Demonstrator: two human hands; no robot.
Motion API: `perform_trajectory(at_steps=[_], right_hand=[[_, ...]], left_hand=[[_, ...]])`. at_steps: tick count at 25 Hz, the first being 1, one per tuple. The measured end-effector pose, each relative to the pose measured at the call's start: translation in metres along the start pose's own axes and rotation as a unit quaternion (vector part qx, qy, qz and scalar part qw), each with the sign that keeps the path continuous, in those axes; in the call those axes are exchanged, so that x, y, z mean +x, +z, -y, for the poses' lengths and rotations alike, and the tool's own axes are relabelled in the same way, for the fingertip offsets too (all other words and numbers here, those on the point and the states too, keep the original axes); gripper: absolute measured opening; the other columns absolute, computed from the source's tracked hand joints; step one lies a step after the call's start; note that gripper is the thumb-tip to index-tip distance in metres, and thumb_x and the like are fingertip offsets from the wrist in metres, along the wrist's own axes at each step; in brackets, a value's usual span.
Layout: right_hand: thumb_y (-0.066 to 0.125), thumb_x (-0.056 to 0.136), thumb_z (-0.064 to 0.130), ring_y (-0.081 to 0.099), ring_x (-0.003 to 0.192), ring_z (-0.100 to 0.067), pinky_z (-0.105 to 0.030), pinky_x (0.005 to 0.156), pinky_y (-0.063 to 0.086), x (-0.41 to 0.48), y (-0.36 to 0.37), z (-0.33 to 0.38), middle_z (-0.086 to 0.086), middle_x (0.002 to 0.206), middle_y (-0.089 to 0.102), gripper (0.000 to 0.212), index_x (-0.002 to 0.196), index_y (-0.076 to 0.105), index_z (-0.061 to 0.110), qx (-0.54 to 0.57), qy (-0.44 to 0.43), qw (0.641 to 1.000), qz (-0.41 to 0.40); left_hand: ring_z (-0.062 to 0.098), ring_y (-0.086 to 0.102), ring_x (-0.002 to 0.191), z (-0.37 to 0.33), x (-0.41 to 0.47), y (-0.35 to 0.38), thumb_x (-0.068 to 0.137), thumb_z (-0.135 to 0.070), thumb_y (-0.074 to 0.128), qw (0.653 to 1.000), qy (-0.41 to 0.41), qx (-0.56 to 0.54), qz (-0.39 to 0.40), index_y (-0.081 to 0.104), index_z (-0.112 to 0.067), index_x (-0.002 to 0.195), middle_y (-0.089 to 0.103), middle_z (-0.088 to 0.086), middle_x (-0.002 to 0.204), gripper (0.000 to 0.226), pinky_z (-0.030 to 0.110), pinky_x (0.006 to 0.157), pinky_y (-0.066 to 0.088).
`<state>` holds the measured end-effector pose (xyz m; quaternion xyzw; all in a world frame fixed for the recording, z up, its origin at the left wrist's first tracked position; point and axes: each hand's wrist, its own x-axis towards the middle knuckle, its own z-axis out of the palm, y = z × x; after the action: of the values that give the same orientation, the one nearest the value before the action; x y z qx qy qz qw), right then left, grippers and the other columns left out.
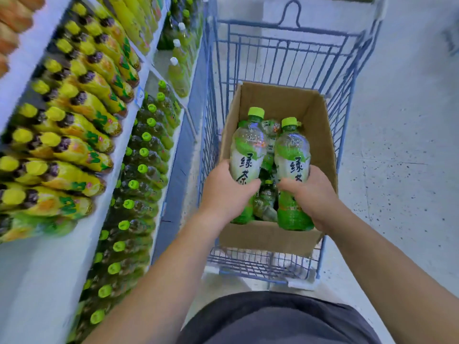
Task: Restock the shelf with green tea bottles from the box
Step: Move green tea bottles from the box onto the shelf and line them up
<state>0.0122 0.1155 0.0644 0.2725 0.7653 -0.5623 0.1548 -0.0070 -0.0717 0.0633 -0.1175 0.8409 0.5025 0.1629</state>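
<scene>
An open cardboard box [320,125] sits in a blue wire cart [285,58] in front of me. My left hand [224,192] grips one green tea bottle [247,145] with a lime cap, raised above the box. My right hand [314,194] grips a second green tea bottle [293,155] beside it. More green tea bottles [267,202] lie inside the box below. On the left, a shelf row of green tea bottles [142,167] with lime caps runs along the lower shelf [171,155].
Yellow-labelled bottles [74,135] fill the shelf above the green tea row, and pale bottles with white caps [177,70] stand farther along. The cart stands close against the shelving. Speckled grey floor [397,170] lies to the right.
</scene>
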Motion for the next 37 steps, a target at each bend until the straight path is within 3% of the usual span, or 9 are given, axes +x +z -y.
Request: perform_trajectory(at_steps=[3,7,11,14,19,23,26,34,37], right_hand=[[0.074,0.073,0.02,0.072,0.078,-0.034,-0.047,0.068,0.059,-0.019,0.007,0.011,-0.01,0.083,0.071,0.028,0.099,0.065,0.016,-0.028,-0.036,0.998,0.044],[0.077,0.075,0.024,0.07,0.083,-0.025,-0.039,0.066,0.056,-0.034,0.018,0.022,-0.006,0.096,0.07,0.036,0.106,0.059,0.021,-0.089,-0.091,0.984,0.125],[0.078,0.076,0.026,0.065,0.08,-0.017,-0.029,0.057,0.044,-0.059,0.041,0.026,-0.002,0.096,0.065,0.04,0.109,0.056,0.02,-0.152,-0.158,0.951,0.218],[0.078,0.079,0.028,0.059,0.078,-0.01,-0.027,0.053,0.039,-0.085,0.066,0.026,0.001,0.095,0.061,0.042,0.111,0.053,0.019,-0.202,-0.2,0.918,0.276],[0.079,0.078,0.023,0.06,0.084,-0.015,-0.027,0.056,0.039,-0.146,0.116,0.022,0.001,0.094,0.059,0.043,0.11,0.052,0.015,-0.234,-0.25,0.87,0.355],[0.081,0.076,0.027,0.059,0.082,-0.005,-0.027,0.059,0.042,-0.196,0.161,0.012,0.007,0.097,0.063,0.044,0.112,0.055,0.024,-0.26,-0.292,0.829,0.399],[0.082,0.074,0.028,0.065,0.074,-0.001,-0.026,0.057,0.047,-0.227,0.201,0.002,0.01,0.094,0.068,0.04,0.104,0.056,0.035,-0.266,-0.298,0.812,0.426],[0.087,0.071,0.025,0.067,0.067,0.003,-0.011,0.046,0.046,-0.269,0.307,-0.037,0.006,0.086,0.071,0.043,0.102,0.058,0.028,-0.269,-0.293,0.815,0.422],[0.088,0.067,0.03,0.068,0.069,-0.002,-0.02,0.054,0.051,-0.266,0.348,-0.05,0.008,0.087,0.071,0.044,0.099,0.058,0.033,-0.271,-0.292,0.815,0.421]], left_hand=[[-0.013,0.062,0.074,0.007,-0.038,-0.017,0.07,-0.033,0.087,0.997,-0.015,-0.028,-0.063,0.059,-0.033,0.091,0.068,-0.018,0.087,0.035,0.009,0.055,0.044],[-0.013,0.06,0.075,0.019,-0.096,-0.034,0.073,-0.038,0.086,0.984,-0.042,-0.045,-0.165,0.056,-0.036,0.094,0.068,-0.012,0.09,0.037,0.007,0.049,0.044],[-0.004,0.064,0.071,0.036,-0.162,-0.043,0.072,-0.04,0.086,0.95,-0.106,-0.063,-0.287,0.056,-0.033,0.095,0.067,-0.009,0.091,0.038,0.013,0.05,0.048],[0.006,0.067,0.08,0.052,-0.211,-0.047,0.07,-0.042,0.085,0.918,-0.147,-0.092,-0.357,0.057,-0.032,0.103,0.067,-0.01,0.097,0.045,0.033,0.064,0.059],[0.002,0.066,0.079,0.079,-0.29,-0.063,0.066,-0.044,0.085,0.86,-0.188,-0.122,-0.46,0.058,-0.03,0.105,0.068,-0.013,0.096,0.049,0.03,0.063,0.057],[-0.003,0.063,0.075,0.106,-0.341,-0.084,0.06,-0.054,0.082,0.822,-0.225,-0.13,-0.507,0.058,-0.034,0.095,0.067,-0.017,0.088,0.047,0.025,0.059,0.049],[-0.001,0.062,0.074,0.137,-0.366,-0.105,0.061,-0.05,0.082,0.805,-0.235,-0.141,-0.526,0.055,-0.034,0.093,0.066,-0.015,0.087,0.045,0.026,0.058,0.049],[0.001,0.064,0.079,0.242,-0.388,-0.162,0.064,-0.044,0.086,0.804,-0.23,-0.169,-0.521,0.051,-0.036,0.098,0.066,-0.015,0.091,0.05,0.032,0.068,0.057],[0.001,0.064,0.079,0.283,-0.376,-0.175,0.063,-0.047,0.087,0.807,-0.238,-0.167,-0.514,0.052,-0.036,0.098,0.067,-0.015,0.09,0.051,0.034,0.068,0.059]])
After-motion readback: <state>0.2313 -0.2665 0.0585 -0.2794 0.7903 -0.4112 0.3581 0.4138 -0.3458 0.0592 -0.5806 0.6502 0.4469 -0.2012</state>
